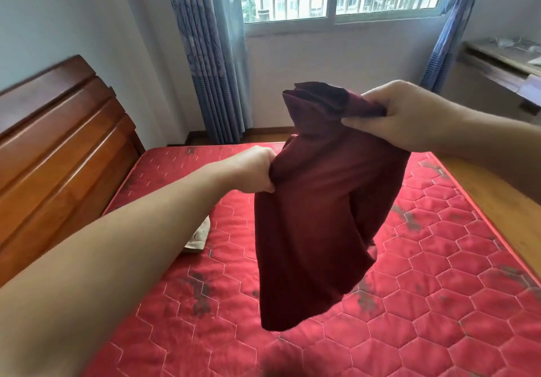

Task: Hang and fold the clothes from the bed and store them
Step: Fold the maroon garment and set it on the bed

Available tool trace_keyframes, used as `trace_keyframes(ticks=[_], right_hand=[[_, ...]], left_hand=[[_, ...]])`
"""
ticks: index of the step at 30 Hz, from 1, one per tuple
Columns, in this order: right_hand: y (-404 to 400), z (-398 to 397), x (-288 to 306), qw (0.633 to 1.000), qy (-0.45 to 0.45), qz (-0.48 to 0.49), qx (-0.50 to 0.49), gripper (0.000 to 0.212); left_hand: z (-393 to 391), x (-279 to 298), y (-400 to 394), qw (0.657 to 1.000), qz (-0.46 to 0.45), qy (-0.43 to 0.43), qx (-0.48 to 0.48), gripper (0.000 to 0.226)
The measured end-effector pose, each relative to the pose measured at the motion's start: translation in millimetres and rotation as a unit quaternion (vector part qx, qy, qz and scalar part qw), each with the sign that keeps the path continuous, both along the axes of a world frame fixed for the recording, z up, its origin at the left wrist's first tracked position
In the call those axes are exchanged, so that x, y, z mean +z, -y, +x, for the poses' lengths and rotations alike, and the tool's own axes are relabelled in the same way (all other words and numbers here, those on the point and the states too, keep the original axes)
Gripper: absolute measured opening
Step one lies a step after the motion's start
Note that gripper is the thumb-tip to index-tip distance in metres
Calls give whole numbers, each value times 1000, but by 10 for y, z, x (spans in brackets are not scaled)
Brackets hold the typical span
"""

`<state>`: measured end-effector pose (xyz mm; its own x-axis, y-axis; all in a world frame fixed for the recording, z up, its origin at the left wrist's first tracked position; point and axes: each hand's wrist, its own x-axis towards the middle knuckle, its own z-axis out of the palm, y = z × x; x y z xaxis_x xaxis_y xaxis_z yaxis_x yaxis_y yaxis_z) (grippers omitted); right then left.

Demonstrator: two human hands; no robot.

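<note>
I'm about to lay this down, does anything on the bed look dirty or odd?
Yes. The red mattress is bare and has dark blotchy stains, one patch directly below the maroon garment.

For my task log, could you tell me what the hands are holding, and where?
Dark red garment: right hand pinches its bunched top, left hand grips its left edge.

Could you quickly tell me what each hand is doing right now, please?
Left hand: grips the dark red garment at its side edge.
Right hand: pinches the garment's top, holding it up.
</note>
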<state>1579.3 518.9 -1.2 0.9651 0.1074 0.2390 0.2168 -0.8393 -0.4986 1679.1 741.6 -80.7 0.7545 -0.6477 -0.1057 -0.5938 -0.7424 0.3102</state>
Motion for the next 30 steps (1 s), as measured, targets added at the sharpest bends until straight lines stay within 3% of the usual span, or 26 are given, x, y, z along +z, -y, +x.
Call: trace_keyframes(ticks=[9, 14, 17, 21, 25, 27, 30], right_hand=[[392, 258, -61, 992, -121, -39, -11, 25], [678, 603, -335, 978, -195, -10, -66, 34], [743, 872, -534, 970, -213, -34, -116, 41], [694, 1225, -603, 981, -128, -34, -144, 38], [510, 1359, -274, 975, -52, 182, -117, 27], [412, 1303, -70, 968, -27, 238, -79, 25], [299, 1100, 127, 976, 17, 213, -39, 32]], left_hand=[[371, -177, 68, 999, 31, -31, -31, 17], [611, -390, 158, 992, -14, -121, 34, 14], [808, -599, 199, 988, -37, -126, 77, 23], [1105, -649, 306, 988, -83, -44, 126, 28], [1391, -336, 358, 964, -182, 54, 188, 18], [1526, -175, 345, 947, -248, 49, 200, 16], [1576, -30, 321, 930, -319, 42, 175, 23]])
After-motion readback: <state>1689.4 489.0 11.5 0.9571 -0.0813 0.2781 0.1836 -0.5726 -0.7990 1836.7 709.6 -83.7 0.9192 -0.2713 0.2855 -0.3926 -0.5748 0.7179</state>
